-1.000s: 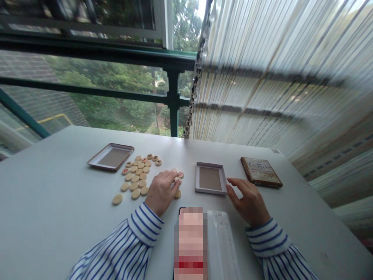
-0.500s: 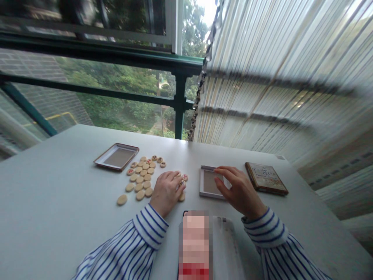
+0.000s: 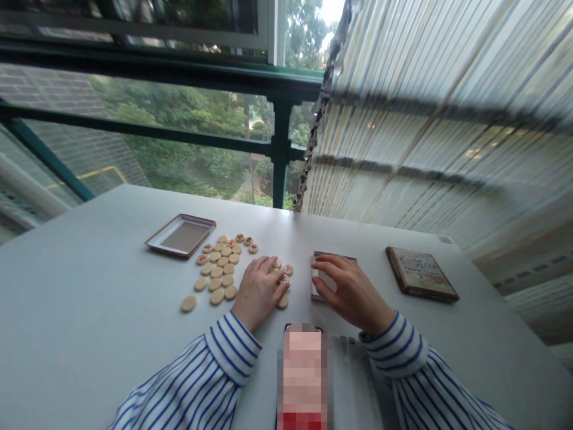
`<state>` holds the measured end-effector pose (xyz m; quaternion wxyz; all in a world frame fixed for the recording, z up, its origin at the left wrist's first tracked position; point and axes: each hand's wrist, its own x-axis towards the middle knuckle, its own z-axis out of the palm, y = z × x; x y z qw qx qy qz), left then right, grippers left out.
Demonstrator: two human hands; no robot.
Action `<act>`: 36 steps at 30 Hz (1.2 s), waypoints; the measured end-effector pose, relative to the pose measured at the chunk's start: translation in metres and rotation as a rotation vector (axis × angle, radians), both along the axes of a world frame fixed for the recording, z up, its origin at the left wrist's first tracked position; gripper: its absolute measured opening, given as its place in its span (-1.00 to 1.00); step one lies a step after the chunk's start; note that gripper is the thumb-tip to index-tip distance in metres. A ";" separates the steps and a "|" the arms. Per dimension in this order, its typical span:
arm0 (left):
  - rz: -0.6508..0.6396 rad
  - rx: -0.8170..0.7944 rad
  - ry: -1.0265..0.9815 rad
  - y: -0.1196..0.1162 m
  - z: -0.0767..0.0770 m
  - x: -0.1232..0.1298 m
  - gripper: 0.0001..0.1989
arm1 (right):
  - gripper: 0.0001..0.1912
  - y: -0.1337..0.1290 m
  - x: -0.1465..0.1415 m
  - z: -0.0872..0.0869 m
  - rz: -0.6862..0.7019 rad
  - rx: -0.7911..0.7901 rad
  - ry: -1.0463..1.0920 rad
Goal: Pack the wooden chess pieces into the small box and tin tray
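Observation:
Round wooden pieces [image 3: 215, 272] lie loosely spread left of centre, most of them blank side up and several with red or black characters. My left hand [image 3: 259, 289] rests with bent, slightly spread fingers over a smaller cluster, beside a red-marked piece [image 3: 288, 270]; its palm side is hidden. Above a shallow open tray [image 3: 316, 291] is my right hand [image 3: 351, 289], thumb and fingers apart and nothing visible between them. Whether it touches the tray cannot be made out.
A brown-rimmed open lid or tray [image 3: 181, 235] lies at the left. At the right is a flat box with a pictured cover [image 3: 421, 273]. A phone with a blurred screen [image 3: 302, 370] and a translucent sleeve [image 3: 353, 382] lie near the front edge.
My right hand has moved left, further over the shallow tray. My left hand remains at the small cluster. The camera view has shifted slightly.

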<state>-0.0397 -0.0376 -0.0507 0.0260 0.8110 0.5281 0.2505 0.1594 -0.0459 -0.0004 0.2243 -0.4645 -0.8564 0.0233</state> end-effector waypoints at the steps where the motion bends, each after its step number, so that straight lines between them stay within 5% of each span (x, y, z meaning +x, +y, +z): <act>1: 0.001 -0.007 0.001 0.000 0.000 0.000 -0.81 | -0.73 0.000 0.000 0.000 0.000 -0.003 -0.003; 22: -0.037 -0.041 -0.075 0.004 -0.003 -0.003 -0.84 | -0.73 -0.001 0.001 0.001 -0.004 0.011 0.012; 36: -0.043 0.140 -0.157 0.002 0.003 0.000 -0.84 | -0.74 -0.002 0.002 0.005 0.001 0.053 0.040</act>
